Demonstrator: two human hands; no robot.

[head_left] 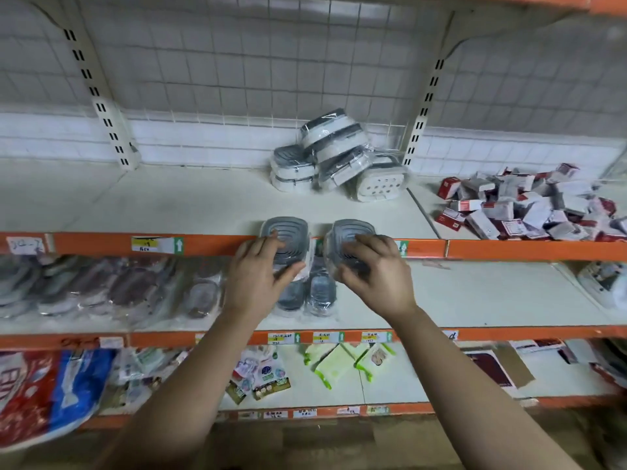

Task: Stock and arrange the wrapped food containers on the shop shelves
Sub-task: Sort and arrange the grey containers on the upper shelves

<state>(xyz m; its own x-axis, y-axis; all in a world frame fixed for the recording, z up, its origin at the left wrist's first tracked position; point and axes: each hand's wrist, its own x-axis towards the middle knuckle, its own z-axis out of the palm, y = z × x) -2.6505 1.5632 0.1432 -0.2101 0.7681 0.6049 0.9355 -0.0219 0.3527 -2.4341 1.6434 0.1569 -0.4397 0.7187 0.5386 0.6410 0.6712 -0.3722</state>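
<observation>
Two grey-lidded wrapped containers are held side by side at the orange front edge of the upper shelf (203, 198). My left hand (259, 269) grips the left container (285, 228). My right hand (369, 262) grips the right container (353, 232). A loose pile of several wrapped containers (339, 157) lies at the back of the same shelf, some tilted, one showing its holed white base. Two more wrapped containers (305, 296) lie on the shelf below, partly hidden behind my hands.
Small red and white boxes (529, 205) are heaped on the upper shelf at the right. Dark wrapped packs (101, 286) fill the left of the middle shelf. The bottom shelf holds a red and blue bag (44, 391) and green-edged packets (339, 364). Slotted uprights stand at the shelf back.
</observation>
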